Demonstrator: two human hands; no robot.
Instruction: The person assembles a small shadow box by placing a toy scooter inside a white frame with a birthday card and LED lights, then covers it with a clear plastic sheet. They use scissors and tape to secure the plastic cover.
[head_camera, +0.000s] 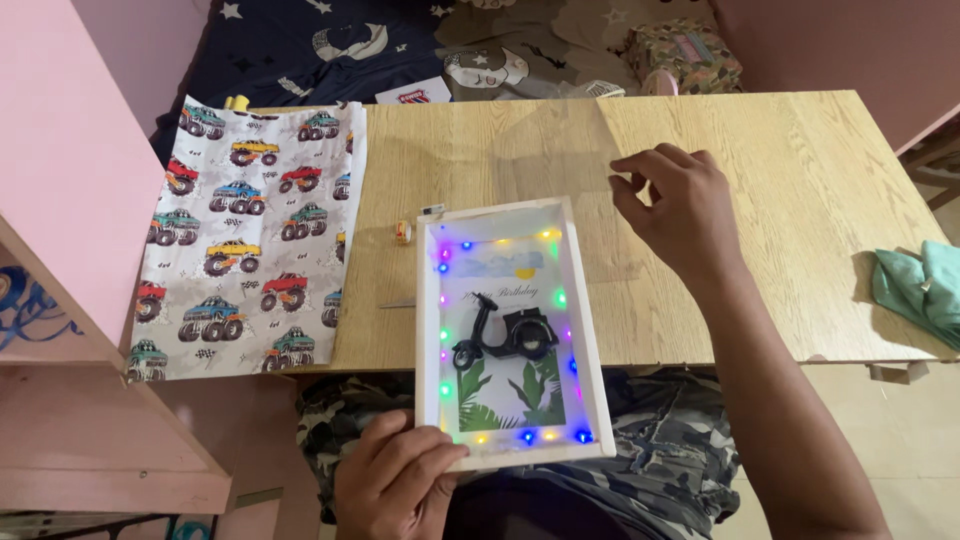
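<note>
Left hand is down at the bottom of my view, fingers curled round the near corner of the shadow-box frame, thumb on top of the white rim, so that's what is holding it up. Right hand is out over the table, away from the frame's far right corner, holding nothing, fingers loosely bent and a bit apart, palm down. Can't tell if the fingertips actually touch the wood.

Biggest thing around is the wooden table, light grain, running under my right hand and off to both sides. Left of both hands, draped over the table's left end and hanging off the near edge, is a sheet of monster-truck wrapping paper, white with coloured trucks all over.

The frame itself lies tilted between my hands, far end on the table, near end sticking out over my lap in camo trousers. Inside it: a small black scooter model, green leaf cutouts under that, and a ring of little coloured lights glowing round the inside edge.

Well off to the right of my right hand there's a crumpled green cloth at the table edge. Just past the frame's far left corner sits a small roll of tape.
</note>
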